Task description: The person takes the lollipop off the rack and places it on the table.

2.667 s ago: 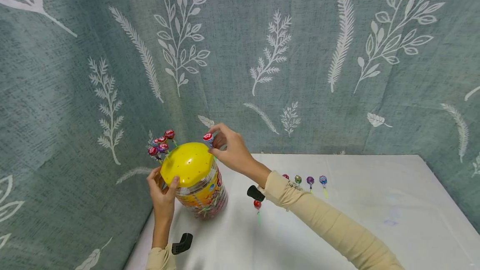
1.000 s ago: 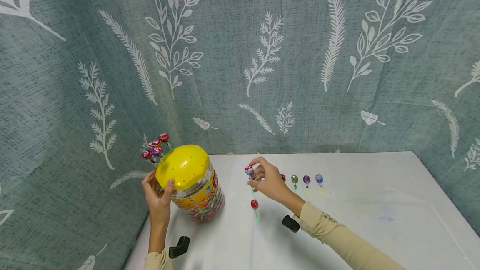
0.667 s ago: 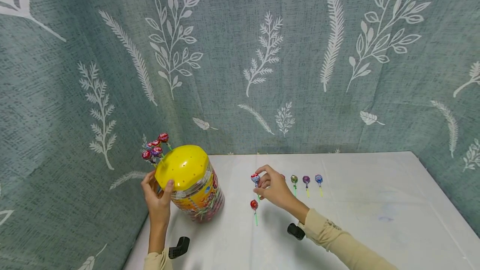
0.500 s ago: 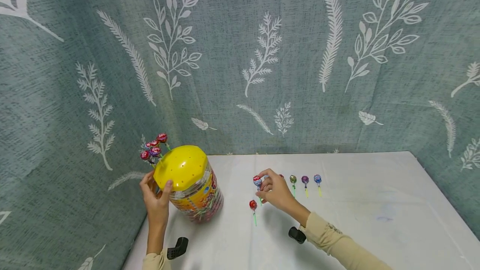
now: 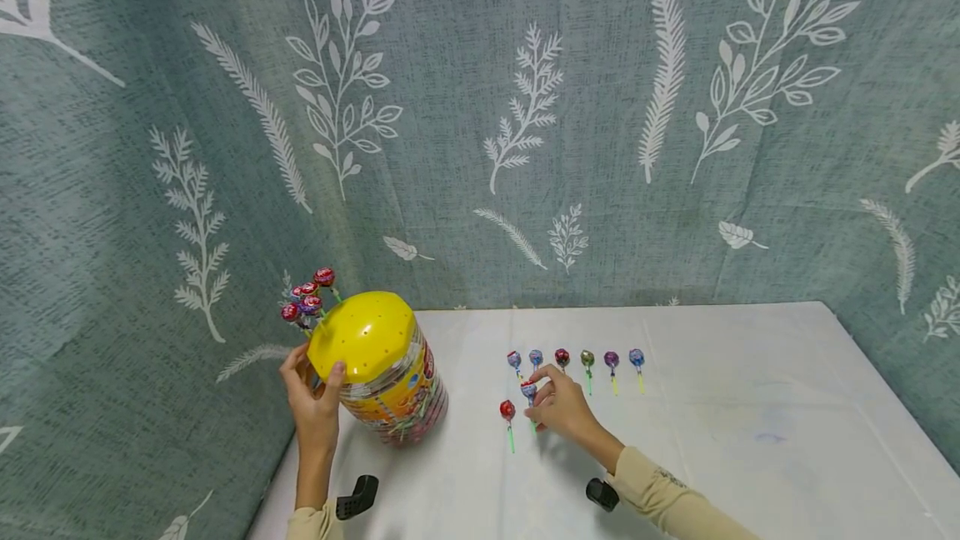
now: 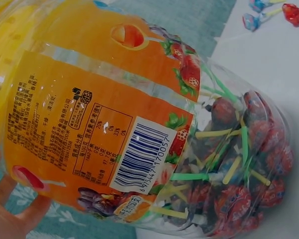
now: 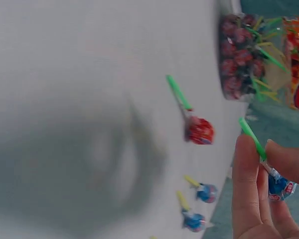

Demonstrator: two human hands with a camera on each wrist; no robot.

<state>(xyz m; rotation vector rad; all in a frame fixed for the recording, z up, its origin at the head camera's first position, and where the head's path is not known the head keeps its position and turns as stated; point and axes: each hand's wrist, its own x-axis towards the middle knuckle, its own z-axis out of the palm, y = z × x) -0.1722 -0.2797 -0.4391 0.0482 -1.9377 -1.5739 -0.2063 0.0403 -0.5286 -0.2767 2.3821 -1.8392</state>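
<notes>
My left hand (image 5: 313,411) grips the yellow lid (image 5: 363,338) of a clear candy jar (image 5: 401,402), thumb on top and fingers around the far side. The jar leans toward that hand, and lollipops with sticks fill its bottom in the left wrist view. Several lollipops (image 5: 311,304) stand in holes along the lid's left edge. With thumb and fingertips, my right hand (image 5: 567,408) pinches the green stick of a blue-wrapped lollipop (image 7: 280,186), held low over the table. Just left of it lies a red lollipop (image 5: 507,411) with a green stick.
Behind the right hand a row of lollipops lies on the white table (image 5: 712,407): blue ones at left, then a dark red (image 5: 562,357), a green (image 5: 587,359), a purple (image 5: 612,361) and another blue (image 5: 637,357). A leaf-patterned curtain (image 5: 450,123) hangs at the back and left.
My right hand has carried the blue lollipop from the lid's right edge rightward and down toward the table, uncovering the row's left end. My left hand still grips the lid.
</notes>
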